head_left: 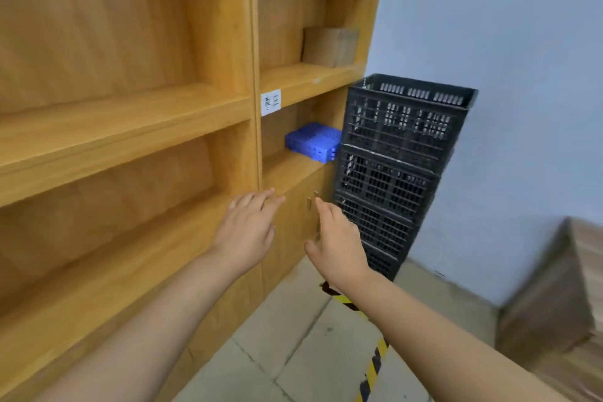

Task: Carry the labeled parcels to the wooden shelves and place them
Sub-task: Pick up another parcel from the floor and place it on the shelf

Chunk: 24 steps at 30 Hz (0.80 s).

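Much of what you see here is smeared by motion, so fine detail is hard to read. The white label (270,102) on the front edge of the wooden shelves (130,127) carries dark marks you cannot make out. The cardboard parcel (330,46) sits far back on the upper right shelf, against the right wall of its compartment; its near face is soft and any label on it cannot be seen. One shelf below, a blue perforated box (313,141) lies flat, its right end hidden behind the stack of black crates (396,173). That stack stands just beside the right end of the shelves, and its foot is covered by your right forearm.

Your left hand (248,232) is released, fingers spread and empty, held in front of the cabinet door (293,222) below the blue box. Your right hand (337,245) is also loose and empty, fingers extended toward the two small door handles (312,201); whether a fingertip touches a handle cannot be told.

The left compartments are cut off by the picture's edge. The floor (293,352) is pale tile with a strip of yellow-and-black tape (372,369) running toward you, partly hidden under your right arm. A pale blue wall (505,75) rises behind the crates, and a wooden-looking block (561,297) at the near right is cut off and blurred.
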{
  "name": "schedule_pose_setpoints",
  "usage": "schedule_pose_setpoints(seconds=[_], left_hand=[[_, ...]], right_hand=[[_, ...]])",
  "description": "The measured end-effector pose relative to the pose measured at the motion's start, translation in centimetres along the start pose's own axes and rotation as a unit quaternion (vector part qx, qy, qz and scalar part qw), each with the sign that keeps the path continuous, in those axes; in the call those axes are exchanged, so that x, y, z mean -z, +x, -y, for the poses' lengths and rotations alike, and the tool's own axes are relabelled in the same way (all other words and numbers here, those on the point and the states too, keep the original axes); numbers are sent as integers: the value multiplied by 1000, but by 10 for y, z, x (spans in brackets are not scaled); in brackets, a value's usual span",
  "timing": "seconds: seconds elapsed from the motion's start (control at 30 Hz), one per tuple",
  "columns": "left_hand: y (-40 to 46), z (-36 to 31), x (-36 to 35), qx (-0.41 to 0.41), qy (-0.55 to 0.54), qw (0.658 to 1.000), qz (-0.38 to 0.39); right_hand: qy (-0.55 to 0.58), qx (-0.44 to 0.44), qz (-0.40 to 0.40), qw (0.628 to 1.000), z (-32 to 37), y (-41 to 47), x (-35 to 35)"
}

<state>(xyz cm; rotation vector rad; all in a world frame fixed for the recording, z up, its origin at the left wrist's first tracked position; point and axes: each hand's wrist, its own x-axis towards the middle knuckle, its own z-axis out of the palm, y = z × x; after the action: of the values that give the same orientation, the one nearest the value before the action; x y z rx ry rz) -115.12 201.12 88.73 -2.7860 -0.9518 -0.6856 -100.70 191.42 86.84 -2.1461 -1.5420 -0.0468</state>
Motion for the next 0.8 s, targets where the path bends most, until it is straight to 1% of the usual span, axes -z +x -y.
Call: schedule_pose_setpoints(seconds=[0.2,0.37,0.57,0.8], left_hand=[[46,-166,-41,-89,-56,994,16],[67,-282,-71,-166,-103,979,50],[82,-404,-94,-258,-145,951,91],[91,-535,-120,-348,-213,900,152]], right_hand=[[-20,-94,-19,995,-148,-62,69],[-46,-180,-20,982,-241,-121,120],[-81,-287,-43,954,-323,-193,173],[-105,-429,-73,894,-393,-280,219]])
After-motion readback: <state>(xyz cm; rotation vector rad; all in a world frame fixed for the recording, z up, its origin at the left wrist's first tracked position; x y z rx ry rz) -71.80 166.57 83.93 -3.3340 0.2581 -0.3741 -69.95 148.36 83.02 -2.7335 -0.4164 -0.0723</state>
